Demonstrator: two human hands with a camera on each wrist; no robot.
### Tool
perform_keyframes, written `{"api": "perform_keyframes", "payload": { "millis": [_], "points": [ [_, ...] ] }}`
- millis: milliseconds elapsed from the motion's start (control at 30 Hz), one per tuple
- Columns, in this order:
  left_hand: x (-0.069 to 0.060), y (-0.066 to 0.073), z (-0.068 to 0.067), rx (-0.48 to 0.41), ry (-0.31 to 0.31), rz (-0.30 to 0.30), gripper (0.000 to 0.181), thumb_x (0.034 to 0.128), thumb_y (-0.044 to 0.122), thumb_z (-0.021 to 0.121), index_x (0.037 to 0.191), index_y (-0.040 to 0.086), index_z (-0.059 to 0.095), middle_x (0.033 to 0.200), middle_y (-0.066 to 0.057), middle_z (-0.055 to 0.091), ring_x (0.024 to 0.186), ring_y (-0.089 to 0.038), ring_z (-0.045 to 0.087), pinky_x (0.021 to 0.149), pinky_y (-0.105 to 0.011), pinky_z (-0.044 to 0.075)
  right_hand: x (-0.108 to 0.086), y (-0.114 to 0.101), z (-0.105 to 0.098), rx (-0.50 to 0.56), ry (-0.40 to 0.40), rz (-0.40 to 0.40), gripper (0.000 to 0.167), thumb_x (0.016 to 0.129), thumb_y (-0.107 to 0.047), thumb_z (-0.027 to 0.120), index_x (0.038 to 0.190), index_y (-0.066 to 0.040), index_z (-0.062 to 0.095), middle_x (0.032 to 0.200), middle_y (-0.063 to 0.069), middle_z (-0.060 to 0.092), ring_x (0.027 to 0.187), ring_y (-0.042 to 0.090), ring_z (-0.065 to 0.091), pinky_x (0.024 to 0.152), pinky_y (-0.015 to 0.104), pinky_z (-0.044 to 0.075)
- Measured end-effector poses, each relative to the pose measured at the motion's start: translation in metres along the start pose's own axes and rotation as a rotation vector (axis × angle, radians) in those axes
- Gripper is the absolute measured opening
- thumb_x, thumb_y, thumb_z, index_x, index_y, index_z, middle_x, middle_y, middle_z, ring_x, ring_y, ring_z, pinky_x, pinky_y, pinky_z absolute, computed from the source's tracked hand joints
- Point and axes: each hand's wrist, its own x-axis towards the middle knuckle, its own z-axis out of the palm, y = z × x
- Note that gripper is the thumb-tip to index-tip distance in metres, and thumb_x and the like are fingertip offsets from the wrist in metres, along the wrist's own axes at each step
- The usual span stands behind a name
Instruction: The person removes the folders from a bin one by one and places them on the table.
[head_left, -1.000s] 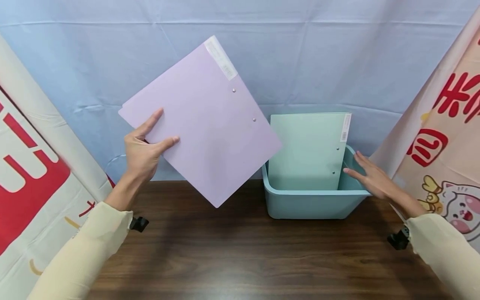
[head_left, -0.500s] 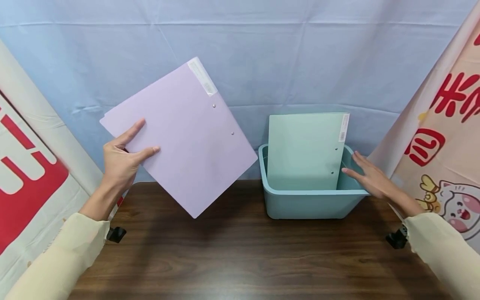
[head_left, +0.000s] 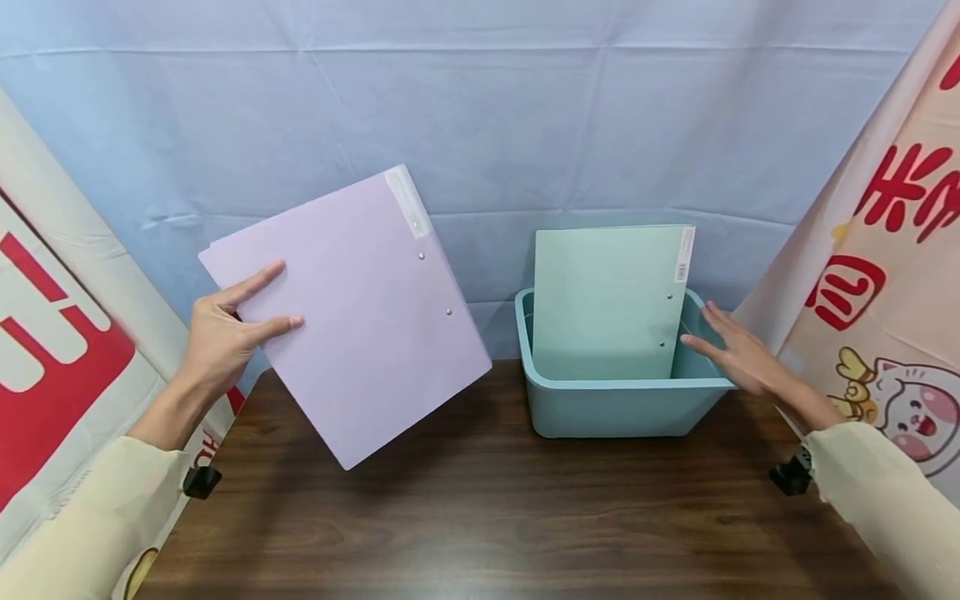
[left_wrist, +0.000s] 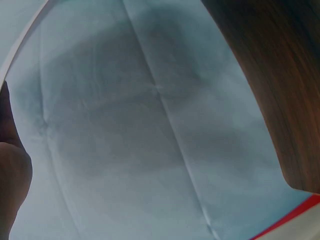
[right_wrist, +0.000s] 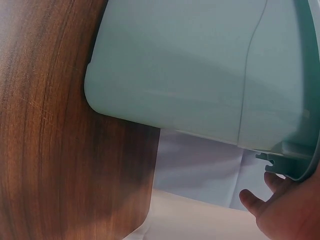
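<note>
A lilac folder (head_left: pixel 360 325) with a white label and two rivets hangs tilted at the left of the head view. My left hand (head_left: pixel 225 333) pinches its left edge, thumb and a finger on the front face. Its lower corner overlaps the table's back part. To the right, a mint-green folder (head_left: pixel 607 300) stands upright in a blue-green bin (head_left: pixel 615 408). My right hand (head_left: pixel 738 350) rests at the bin's right rim with fingers extended. In the right wrist view, the fingers (right_wrist: pixel 252 200) are beside the bin's wall (right_wrist: pixel 175 75).
A dark wooden table (head_left: pixel 480 517) carries the bin near its back edge. Behind hangs a light blue cloth (head_left: pixel 465 100). Printed banners stand at both sides, a red and white one (head_left: pixel 67 375) left and a pink one (head_left: pixel 900 275) right.
My left hand has moved left and down with the lilac folder, which now leans less steeply and is farther from the bin. My right hand has stayed at the bin.
</note>
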Motion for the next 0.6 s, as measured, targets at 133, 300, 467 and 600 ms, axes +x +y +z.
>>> {"api": "perform_keyframes", "payload": {
  "millis": [133, 300, 467, 600],
  "points": [
    [-0.001, -0.003, -0.007, 0.139, -0.036, -0.063, 0.078, 0.0780, -0.009, 0.090, 0.148, 0.014, 0.064, 0.154, 0.001, 0.060, 0.114, -0.002, 0.069, 0.089, -0.015, 0.057, 0.000, 0.000, 0.000, 0.003, 0.000, 0.001, 0.089, 0.111, -0.053, 0.041, 0.167, 0.003, -0.001, 0.173, 0.031, -0.006, 0.156, 0.059, 0.000, 0.116, 0.083, 0.007],
    [0.000, -0.009, -0.013, 0.284, -0.077, -0.096, 0.078, 0.0797, -0.001, 0.092, 0.150, 0.017, 0.063, 0.151, 0.005, 0.061, 0.117, 0.002, 0.066, 0.092, -0.012, 0.054, 0.000, 0.001, -0.001, 0.004, 0.000, 0.005, 0.089, 0.111, -0.054, 0.041, 0.167, 0.002, -0.001, 0.173, 0.031, -0.005, 0.156, 0.059, 0.000, 0.116, 0.083, 0.006],
    [0.003, -0.014, -0.020, 0.414, -0.118, -0.106, 0.077, 0.0818, 0.007, 0.093, 0.151, 0.023, 0.062, 0.147, 0.012, 0.062, 0.116, 0.005, 0.064, 0.089, -0.012, 0.055, -0.001, 0.002, -0.001, -0.006, 0.005, 0.005, 0.089, 0.111, -0.054, 0.041, 0.167, 0.003, 0.000, 0.173, 0.031, -0.005, 0.156, 0.059, 0.001, 0.116, 0.083, 0.007],
    [0.006, -0.020, -0.030, 0.453, -0.172, -0.112, 0.077, 0.0827, 0.007, 0.092, 0.152, 0.022, 0.061, 0.144, 0.016, 0.063, 0.115, 0.005, 0.063, 0.085, -0.014, 0.057, 0.000, 0.002, 0.000, -0.009, 0.007, 0.004, 0.089, 0.111, -0.054, 0.041, 0.167, 0.003, 0.001, 0.173, 0.030, -0.005, 0.156, 0.059, 0.002, 0.117, 0.082, 0.008]
  ]
}}
